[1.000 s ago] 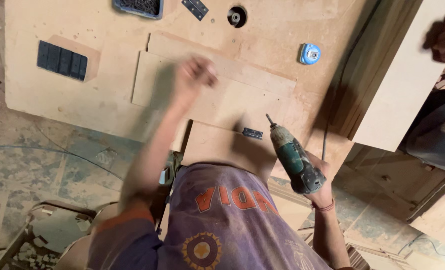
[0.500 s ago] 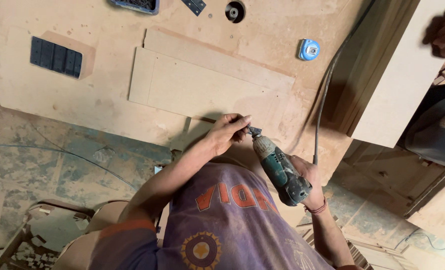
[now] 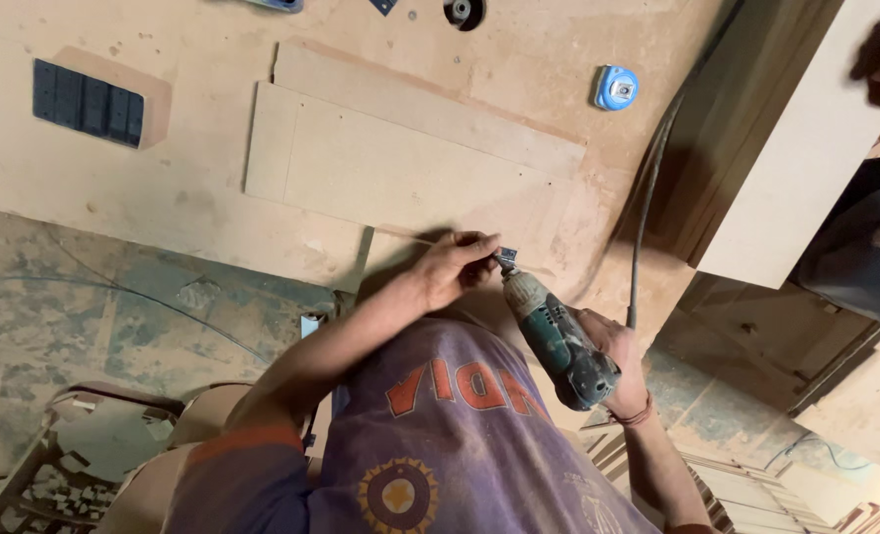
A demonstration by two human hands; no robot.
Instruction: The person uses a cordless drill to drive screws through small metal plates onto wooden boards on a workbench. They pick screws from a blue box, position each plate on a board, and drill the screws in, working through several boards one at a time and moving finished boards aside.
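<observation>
My right hand (image 3: 613, 361) grips a green and black power drill (image 3: 556, 336), its tip pointing up and left at a small dark metal piece (image 3: 507, 256) on the board's near edge. My left hand (image 3: 455, 265) reaches across my body, fingers pinched at that piece beside the drill tip. Both hands work on a small wooden panel (image 3: 400, 282) that juts from the workbench (image 3: 192, 198). Two flat rectangular boards (image 3: 400, 163) lie stacked just beyond my hands.
A blue tape measure (image 3: 615, 87) lies at the back right. A dark slotted block (image 3: 86, 101) sits on a wood piece at the left. A grey cable (image 3: 648, 198) runs down the right side beside upright boards (image 3: 806, 148). Another person's dark clothing (image 3: 870, 237) shows at far right.
My left hand has come back from the stacked boards to the drill tip. The drill has swung from upright to a tilt toward the small metal piece.
</observation>
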